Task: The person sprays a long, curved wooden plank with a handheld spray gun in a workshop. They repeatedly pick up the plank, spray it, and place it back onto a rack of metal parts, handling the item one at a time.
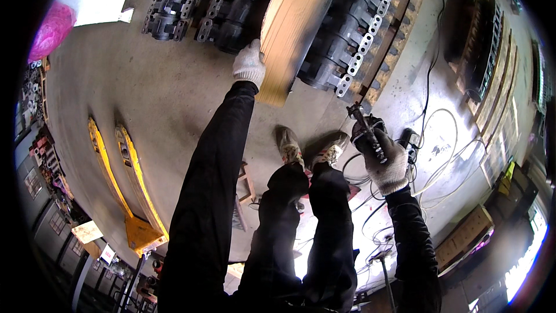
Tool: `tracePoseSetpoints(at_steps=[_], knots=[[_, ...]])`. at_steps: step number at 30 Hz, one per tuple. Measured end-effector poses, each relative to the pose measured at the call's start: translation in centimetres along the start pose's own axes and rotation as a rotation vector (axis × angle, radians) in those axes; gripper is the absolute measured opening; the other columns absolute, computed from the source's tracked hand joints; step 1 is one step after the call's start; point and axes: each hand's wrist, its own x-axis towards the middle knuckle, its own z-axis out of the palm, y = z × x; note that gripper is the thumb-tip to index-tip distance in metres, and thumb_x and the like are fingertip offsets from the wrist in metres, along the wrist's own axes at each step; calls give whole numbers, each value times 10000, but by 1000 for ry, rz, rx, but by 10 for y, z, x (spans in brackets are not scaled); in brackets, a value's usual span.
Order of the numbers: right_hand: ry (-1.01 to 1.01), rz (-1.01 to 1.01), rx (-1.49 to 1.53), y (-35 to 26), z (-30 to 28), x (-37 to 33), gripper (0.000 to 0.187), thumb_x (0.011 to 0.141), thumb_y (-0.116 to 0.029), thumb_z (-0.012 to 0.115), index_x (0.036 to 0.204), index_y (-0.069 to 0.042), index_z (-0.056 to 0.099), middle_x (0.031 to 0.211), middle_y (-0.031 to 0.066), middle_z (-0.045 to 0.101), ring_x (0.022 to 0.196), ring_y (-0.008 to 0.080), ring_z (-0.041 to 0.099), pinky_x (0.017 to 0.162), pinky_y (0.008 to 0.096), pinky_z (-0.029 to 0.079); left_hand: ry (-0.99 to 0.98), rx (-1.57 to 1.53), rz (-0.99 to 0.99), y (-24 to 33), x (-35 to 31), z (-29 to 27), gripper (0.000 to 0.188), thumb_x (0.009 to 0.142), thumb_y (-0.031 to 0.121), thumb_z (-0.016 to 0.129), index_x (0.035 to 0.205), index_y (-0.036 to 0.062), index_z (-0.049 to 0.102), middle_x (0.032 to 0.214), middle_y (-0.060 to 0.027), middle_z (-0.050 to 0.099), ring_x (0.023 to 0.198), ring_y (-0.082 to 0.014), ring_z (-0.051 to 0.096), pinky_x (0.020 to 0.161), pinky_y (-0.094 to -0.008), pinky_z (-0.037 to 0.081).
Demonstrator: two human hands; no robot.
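Observation:
My left hand [250,64], in a white knit glove, is at the left edge of a long wooden board [284,40], its fingers curled against that edge. The board slopes away between rows of black metal track chains [341,29]. My right hand [384,162], gloved likewise, is closed around a dark metal tool [366,130] with a rod-like body, held above the floor near the chain's near end. The tool's exact kind cannot be made out. More black chain sections [234,17] lie left of the board.
A yellow pallet jack [139,191] stands at the left. Hoses and cables [440,139] coil over the floor on the right. Pallets [492,87] bearing metal parts are at the far right. A pink wrapped bundle [52,29] is at the upper left. My shoes [289,145] are below the board.

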Motion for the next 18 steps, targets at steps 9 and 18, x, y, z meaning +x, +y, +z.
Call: tracePoseSetpoints(at_steps=[9,18], knots=[[-13,157,54,-2,2,-2,298,828,-263,748,1048,-82,663,786,176,677,700,366,678,588,428,529,9,20,-13,0,-3,0,195,819,49,554,1009,45,509,959,-255,630,884,-465,603,720,-556,477],[5,84,-18,14,1,-1,254,849,-256,722,1028,-88,658,786,180,671,667,380,668,552,441,523,4,17,-5,4,-4,-2,182,831,61,550,1003,35,498,954,-264,627,869,-464,606,713,-553,476]])
